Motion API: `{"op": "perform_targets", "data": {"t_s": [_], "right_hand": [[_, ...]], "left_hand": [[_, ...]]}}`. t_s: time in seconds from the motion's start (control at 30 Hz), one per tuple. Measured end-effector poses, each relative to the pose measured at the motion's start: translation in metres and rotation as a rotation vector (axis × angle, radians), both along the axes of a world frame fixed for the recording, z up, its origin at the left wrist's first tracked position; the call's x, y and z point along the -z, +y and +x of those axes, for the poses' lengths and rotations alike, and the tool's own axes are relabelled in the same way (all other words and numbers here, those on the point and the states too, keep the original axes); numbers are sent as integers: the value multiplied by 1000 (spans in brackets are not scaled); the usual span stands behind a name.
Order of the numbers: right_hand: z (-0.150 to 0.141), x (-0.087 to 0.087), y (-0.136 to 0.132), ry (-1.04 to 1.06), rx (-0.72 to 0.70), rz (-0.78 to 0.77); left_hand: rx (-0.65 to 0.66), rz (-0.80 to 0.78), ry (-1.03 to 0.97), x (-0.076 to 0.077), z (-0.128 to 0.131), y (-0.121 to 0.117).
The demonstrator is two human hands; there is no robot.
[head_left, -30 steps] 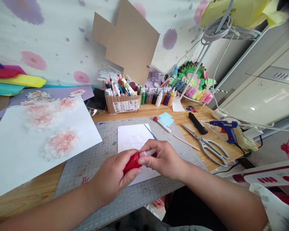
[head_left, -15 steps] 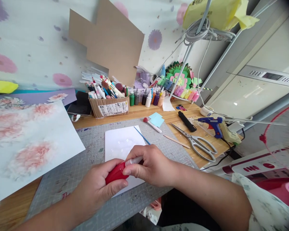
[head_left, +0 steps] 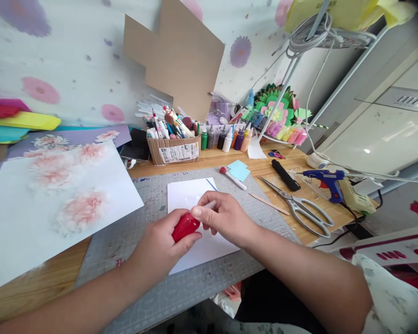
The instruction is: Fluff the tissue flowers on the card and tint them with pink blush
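Observation:
My left hand (head_left: 160,248) is wrapped round the body of a small red paint bottle (head_left: 185,225), held just above a white card (head_left: 202,222). My right hand (head_left: 225,218) pinches the bottle's clear cap or nozzle end between thumb and fingers. Both hands hover over the grey cutting mat (head_left: 132,241) at the table's front. A thin blue stick (head_left: 211,184) lies at the card's far edge.
A large sheet with pink flowers (head_left: 55,199) lies at the left. A cardboard box of pens (head_left: 176,148) and small paint bottles (head_left: 226,138) stand behind. Scissors (head_left: 299,206), a black tube (head_left: 285,175), a blue glue gun (head_left: 325,182) and a brush (head_left: 232,177) lie to the right.
The view has swung back to the left. Both hands stay on the red bottle, and the right hand's fingers have shifted on the cap end.

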State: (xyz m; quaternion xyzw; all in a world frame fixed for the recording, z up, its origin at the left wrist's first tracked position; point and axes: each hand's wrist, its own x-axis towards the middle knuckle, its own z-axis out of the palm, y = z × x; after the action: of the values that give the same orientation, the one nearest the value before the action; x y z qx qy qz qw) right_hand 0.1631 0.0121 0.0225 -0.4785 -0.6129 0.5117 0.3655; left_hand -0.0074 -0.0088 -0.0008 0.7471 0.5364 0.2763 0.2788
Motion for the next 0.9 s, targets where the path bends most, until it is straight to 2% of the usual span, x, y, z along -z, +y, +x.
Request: {"op": "perform_targets", "data": {"t_s": [0.07, 0.17, 0.23, 0.4, 0.57, 0.6, 0.67, 0.77, 0.83, 0.9], "right_hand": [[-13, 2, -2, 30, 129, 36], [-28, 1, -8, 54, 281, 44], [-32, -1, -13, 38, 270, 79], [-31, -12, -25, 65, 161, 252], [-30, -14, -27, 88, 134, 262], [-30, -12, -25, 81, 145, 235], [-30, -7, -18, 90, 189, 142], [-33, -3, -9, 357, 269, -13], [-38, -5, -9, 617, 294, -113], [-44, -11, -13, 772, 302, -178]], "left_hand": [[-23, 19, 4, 2, 3, -2], [-42, -66, -66, 3, 7, -7], [-3, -148, -143, 1, 8, -11], [201, -339, -297, -7, 6, -17], [363, -481, -368, -10, 4, -18], [342, -473, -371, -8, 4, -16], [204, -393, -331, -5, 7, -11], [-46, -191, -191, 0, 9, -3], [-82, -91, -136, 1, 10, -1], [-38, -38, -148, 0, 11, -3]]}}
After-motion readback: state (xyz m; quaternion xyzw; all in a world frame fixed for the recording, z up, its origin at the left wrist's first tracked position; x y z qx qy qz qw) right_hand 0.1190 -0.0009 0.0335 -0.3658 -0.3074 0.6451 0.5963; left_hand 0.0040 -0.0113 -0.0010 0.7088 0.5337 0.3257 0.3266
